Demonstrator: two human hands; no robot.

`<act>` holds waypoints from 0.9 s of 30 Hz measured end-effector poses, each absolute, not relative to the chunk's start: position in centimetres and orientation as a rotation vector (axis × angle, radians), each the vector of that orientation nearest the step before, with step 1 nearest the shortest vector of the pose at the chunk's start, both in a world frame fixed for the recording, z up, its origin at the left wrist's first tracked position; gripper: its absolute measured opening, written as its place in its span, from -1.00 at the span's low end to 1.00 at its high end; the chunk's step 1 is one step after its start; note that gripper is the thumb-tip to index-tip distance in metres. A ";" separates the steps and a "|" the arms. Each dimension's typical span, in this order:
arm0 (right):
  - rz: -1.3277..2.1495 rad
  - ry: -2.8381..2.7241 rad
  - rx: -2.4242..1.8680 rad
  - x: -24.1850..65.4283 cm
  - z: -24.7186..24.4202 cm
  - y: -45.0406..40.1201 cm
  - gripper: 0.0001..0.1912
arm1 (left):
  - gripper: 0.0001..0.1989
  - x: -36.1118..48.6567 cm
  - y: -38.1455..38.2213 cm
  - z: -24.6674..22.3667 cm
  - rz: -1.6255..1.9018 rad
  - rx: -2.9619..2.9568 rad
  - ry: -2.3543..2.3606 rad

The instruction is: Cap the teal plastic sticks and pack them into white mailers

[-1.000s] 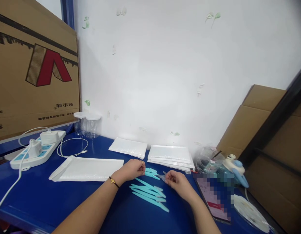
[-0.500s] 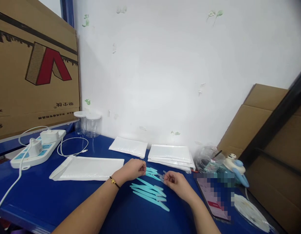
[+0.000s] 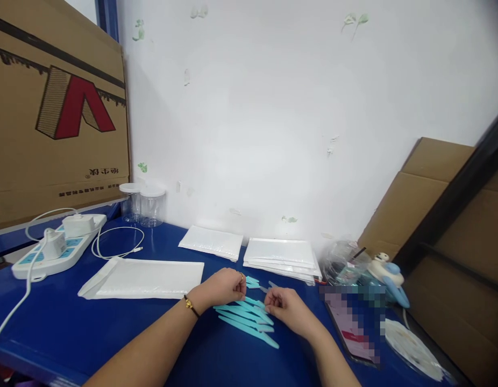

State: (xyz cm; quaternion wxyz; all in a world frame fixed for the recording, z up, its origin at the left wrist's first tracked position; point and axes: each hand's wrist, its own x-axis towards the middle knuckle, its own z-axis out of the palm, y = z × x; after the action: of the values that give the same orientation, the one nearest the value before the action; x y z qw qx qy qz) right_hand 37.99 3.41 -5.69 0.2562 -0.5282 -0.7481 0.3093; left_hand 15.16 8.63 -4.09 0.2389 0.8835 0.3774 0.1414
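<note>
The left hand (image 3: 227, 286) is sitting at eleven o'clock from the turquoise sticks (image 3: 244, 318), the right hand (image 3: 287, 307) at three; whether either is pinching one, I cannot tell.

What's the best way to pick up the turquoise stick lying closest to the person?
Probably by its right end, coming from the right: the slim stick lies flat, and that tip juts past the neighbouring stick, so fingers could pinch its width.
</note>
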 end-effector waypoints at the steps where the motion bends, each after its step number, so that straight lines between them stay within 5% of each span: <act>1: 0.867 -2.042 -1.440 38.1 -5.6 3.4 -0.96 | -0.93 15.2 8.6 -4.1 0.354 2.402 1.026; 13: 0.337 -1.984 -1.557 38.5 -7.3 5.2 -0.84 | -0.83 13.8 10.2 -4.5 0.483 2.594 1.358; 17: 0.349 -1.991 -1.604 38.2 -7.9 5.4 -0.92 | -0.95 13.9 10.5 -5.0 0.432 2.614 1.334; 27: 0.588 -1.941 -1.597 38.5 -7.3 5.1 -0.93 | -0.84 13.9 10.6 -4.8 0.411 2.706 1.192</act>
State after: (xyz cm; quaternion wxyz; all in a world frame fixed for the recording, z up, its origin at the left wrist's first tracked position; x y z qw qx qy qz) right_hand 38.45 5.07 -7.26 0.2765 -0.5946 -0.7225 0.2190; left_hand 13.90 10.58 -4.77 0.0781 0.9036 0.3982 0.1374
